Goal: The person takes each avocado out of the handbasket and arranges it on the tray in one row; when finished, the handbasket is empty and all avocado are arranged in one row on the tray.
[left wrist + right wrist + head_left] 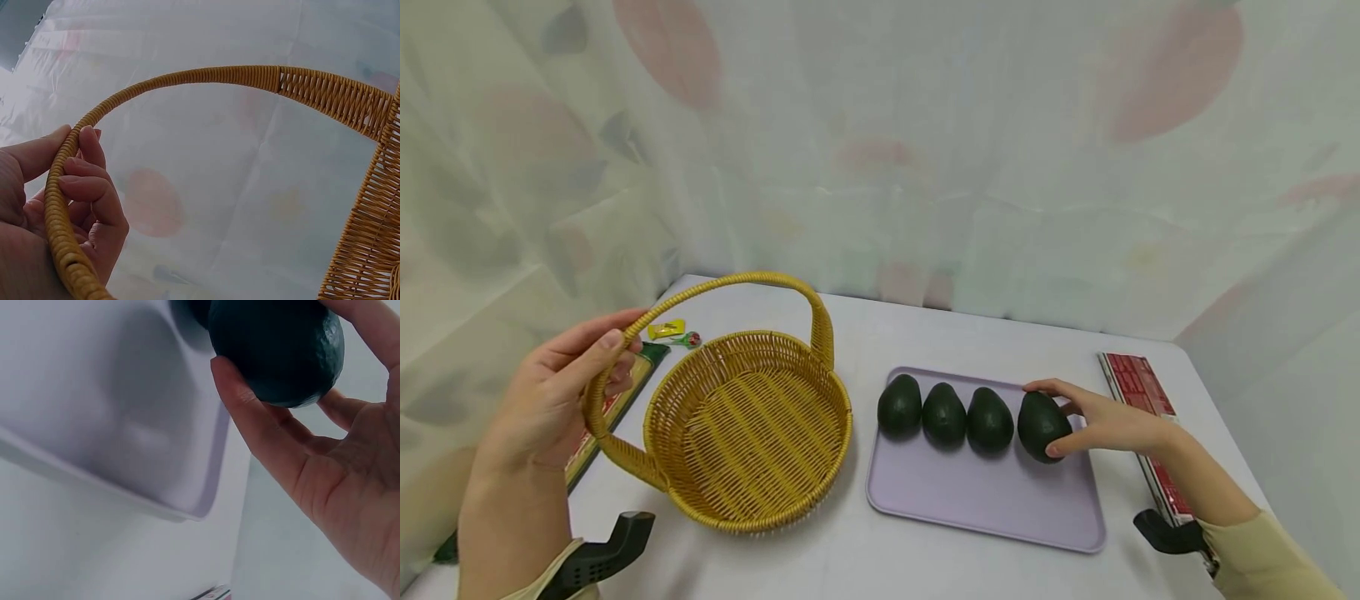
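Observation:
My left hand (568, 379) grips the handle of a yellow-brown wicker basket (748, 429), thumb on one side and fingers curled round the other. Nothing lies inside the basket, and its handle (187, 76) arches across the left wrist view. On the right, my right hand (1101, 423) holds a dark green avocado (1042, 427) between thumb and fingers at the right end of a lilac tray (977, 500). In the right wrist view the held avocado (278, 347) appears close up. Three more avocados (944, 415) stand in a row along the tray's back half.
Behind the left hand lie a yellow wrapped sweet (666, 328), a lollipop (688, 339) and a green-edged packet (640, 375). A red and white flat package (1138, 387) lies right of the tray. Patterned curtains (925, 167) surround the white table (857, 325).

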### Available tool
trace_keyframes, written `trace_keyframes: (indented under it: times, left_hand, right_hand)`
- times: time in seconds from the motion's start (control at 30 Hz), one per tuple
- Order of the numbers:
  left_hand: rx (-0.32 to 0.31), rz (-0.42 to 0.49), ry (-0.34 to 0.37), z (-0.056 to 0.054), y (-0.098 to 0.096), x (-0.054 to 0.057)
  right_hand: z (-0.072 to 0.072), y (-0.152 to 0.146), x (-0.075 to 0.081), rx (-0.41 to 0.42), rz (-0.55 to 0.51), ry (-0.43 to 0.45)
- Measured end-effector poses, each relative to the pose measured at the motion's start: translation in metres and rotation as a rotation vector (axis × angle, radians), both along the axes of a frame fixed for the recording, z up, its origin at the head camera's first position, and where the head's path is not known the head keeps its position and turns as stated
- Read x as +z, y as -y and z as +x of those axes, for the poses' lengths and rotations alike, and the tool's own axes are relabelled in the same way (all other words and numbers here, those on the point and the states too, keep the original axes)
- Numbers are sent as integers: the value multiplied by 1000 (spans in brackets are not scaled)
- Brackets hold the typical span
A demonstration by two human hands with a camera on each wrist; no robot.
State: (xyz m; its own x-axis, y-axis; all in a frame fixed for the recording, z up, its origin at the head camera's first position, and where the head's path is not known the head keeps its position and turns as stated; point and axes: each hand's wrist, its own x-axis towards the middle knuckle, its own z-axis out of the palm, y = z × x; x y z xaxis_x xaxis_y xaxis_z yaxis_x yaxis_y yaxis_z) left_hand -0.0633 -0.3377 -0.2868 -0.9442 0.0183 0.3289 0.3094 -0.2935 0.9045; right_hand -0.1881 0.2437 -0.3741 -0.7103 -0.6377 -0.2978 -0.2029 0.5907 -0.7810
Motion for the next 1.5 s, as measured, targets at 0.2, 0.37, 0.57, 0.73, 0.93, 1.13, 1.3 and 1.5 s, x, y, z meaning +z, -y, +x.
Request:
trace_keyframes:
  times: [0.2, 0.37, 0.57, 0.73, 0.93, 1.13, 1.3, 1.5]
  left_hand:
    - [-3, 1, -5, -1, -1, 0]
    - [-6, 3, 1, -1, -1, -1]
    - [4, -10, 1, 0, -1, 0]
    - [1, -16, -2, 0, -1, 0]
    - [2, -22, -1, 0, 0, 1]
    - [-12, -18, 4, 0, 1, 1]
    - [-19, -11, 5, 0, 1, 1]
    - [-14, -9, 0, 1, 1, 1]
  right_hand:
    - [-3, -2, -11, -35, 18, 18]
    - [-5, -3, -17, -40, 24, 40]
    - [-7, -4, -22, -51, 24, 46]
    - [-6, -5, -24, -53, 24, 26]
    - [-4, -5, -23, -54, -6, 3]
    - [-2, -6, -22, -70, 4, 2]
    - [-1, -7, -23, -85, 8, 20]
    - [1, -6, -25, -85, 7, 11]
